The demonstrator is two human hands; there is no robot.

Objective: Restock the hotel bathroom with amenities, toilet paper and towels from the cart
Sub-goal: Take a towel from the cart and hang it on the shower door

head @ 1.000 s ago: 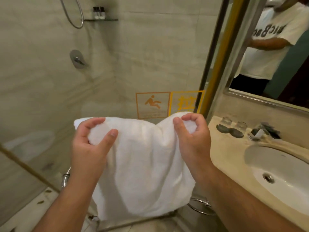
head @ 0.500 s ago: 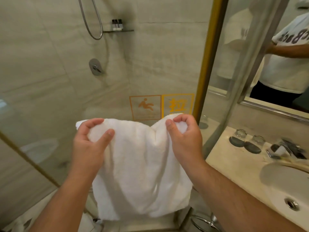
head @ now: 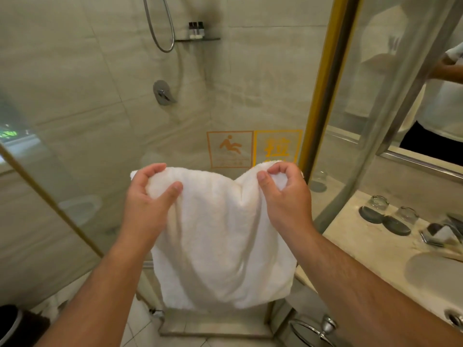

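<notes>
Holding up the white towel (head: pixel 220 241) at 6 o'clock, before the shower glass, top corners pinched in left hand (head: pixel 147 196) and right hand (head: pixel 283 196). Not yet hung. Seemingly stocked: small bottles (head: pixel 196 30) at 12 o'clock, glasses (head: pixel 379 202) on table (head: pixel 370 249) at 3 o'clock. Toilet paper unseen.

White terry towel (head: pixel 220 241), folded, hanging vertically in front of the shower glass. Top edge pinched at both upper corners, sagging into a dip between them. Soft vertical creases; bottom edge hangs free, roughly level.
</notes>
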